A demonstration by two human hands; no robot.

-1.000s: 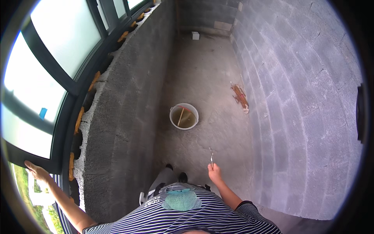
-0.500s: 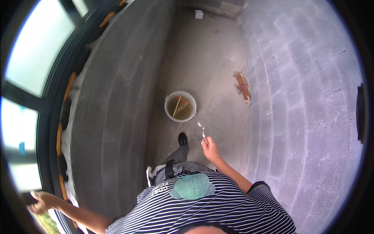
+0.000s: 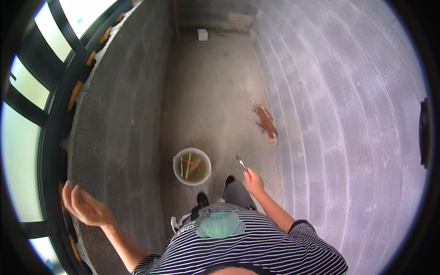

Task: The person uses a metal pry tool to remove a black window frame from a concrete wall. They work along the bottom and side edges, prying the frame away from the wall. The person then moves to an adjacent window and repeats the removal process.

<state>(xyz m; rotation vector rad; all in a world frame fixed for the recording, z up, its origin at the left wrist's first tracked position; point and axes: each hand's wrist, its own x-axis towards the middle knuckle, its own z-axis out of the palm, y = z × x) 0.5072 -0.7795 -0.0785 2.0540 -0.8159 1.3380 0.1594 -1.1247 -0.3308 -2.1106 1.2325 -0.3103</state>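
Note:
My left hand (image 3: 87, 206) is raised at the lower left, fingers loosely curled and apart with nothing in them, in front of the rough block wall (image 3: 119, 137) beside the dark window frame (image 3: 32, 227). My right hand (image 3: 254, 182) grips a small silvery metal tool (image 3: 240, 161) by its handle, pointing up over the floor. Left of that tool stands a white bucket (image 3: 206, 169) of murky water with light sticks (image 3: 189, 167) and a red piece in it. My dark shoes show below, near the bucket.
The narrow space has a concrete floor (image 3: 211, 91) between block walls, the right one (image 3: 339, 119) long and pale. A reddish-brown bundle (image 3: 266, 121) lies along its foot. A white block (image 3: 202, 35) sits at the far end. Windows (image 3: 20, 165) line the left, with orange foam along the frame.
My left hand has let go of the window frame and moved right, away from it. I have stepped forward, so the bucket appears nearer my feet. My right hand still holds the tool.

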